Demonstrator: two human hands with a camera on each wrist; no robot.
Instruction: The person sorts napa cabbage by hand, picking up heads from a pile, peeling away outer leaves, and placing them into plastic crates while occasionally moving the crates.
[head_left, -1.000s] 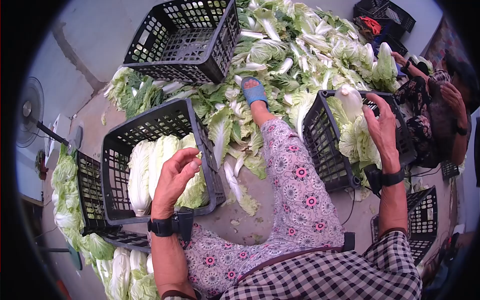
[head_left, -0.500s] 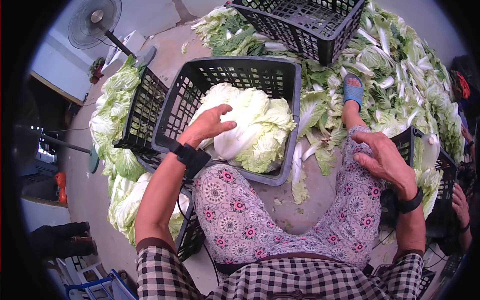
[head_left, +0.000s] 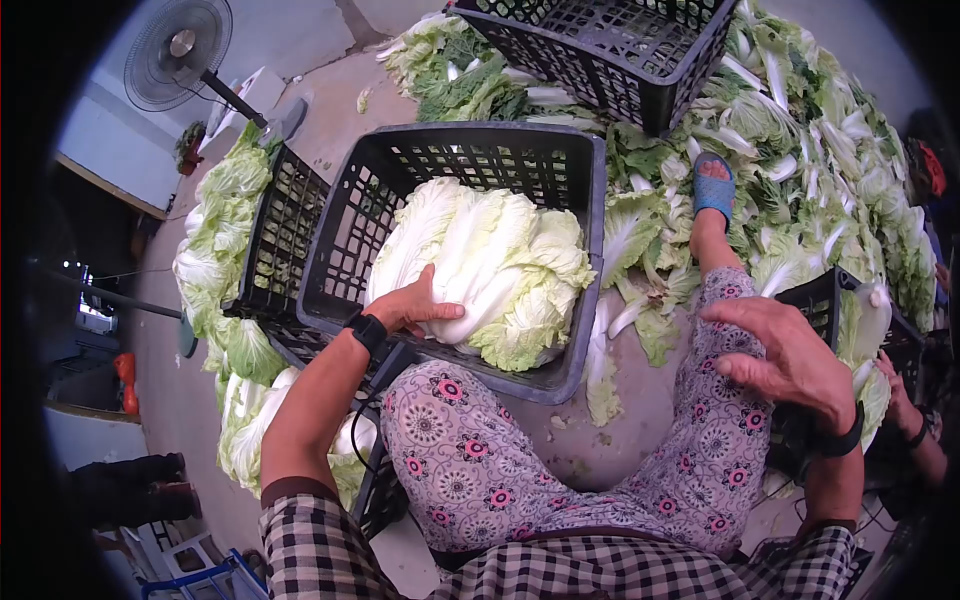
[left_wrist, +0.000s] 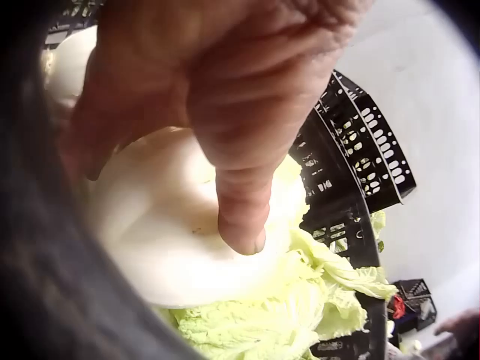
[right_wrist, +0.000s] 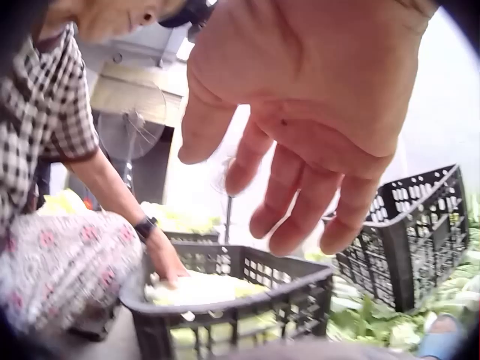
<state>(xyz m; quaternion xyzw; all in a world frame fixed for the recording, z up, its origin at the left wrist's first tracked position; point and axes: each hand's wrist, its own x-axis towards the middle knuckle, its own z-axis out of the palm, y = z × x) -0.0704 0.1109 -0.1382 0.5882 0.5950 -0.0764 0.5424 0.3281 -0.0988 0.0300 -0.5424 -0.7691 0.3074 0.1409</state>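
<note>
Several pale cabbages [head_left: 480, 255] lie side by side in a black crate [head_left: 350, 134] in front of the left knee. The left hand [head_left: 405, 304] grips the white base of the nearest cabbage; in the left wrist view the hand [left_wrist: 232, 82] has its thumb pressed on that cabbage [left_wrist: 169, 244] and its fingers on the far side, partly hidden. Nothing is in the right hand [head_left: 788, 362], which hangs above the right knee; the right wrist view shows this hand [right_wrist: 300, 97] with its fingers loosely spread.
Another black crate [head_left: 600, 55] stands at the top, beside a wide heap of cabbage leaves [head_left: 790, 150]. Stacked cabbages [head_left: 215, 230] and a fan [head_left: 182, 45] are at the left. At the right, a crate [head_left: 815, 302] holds a cabbage [head_left: 868, 325], near another person's hand [head_left: 897, 385].
The head view has turned left. My left hand has gone down from above the crate onto a cabbage. My right hand has moved away from the right crate's cabbage to above the knee.
</note>
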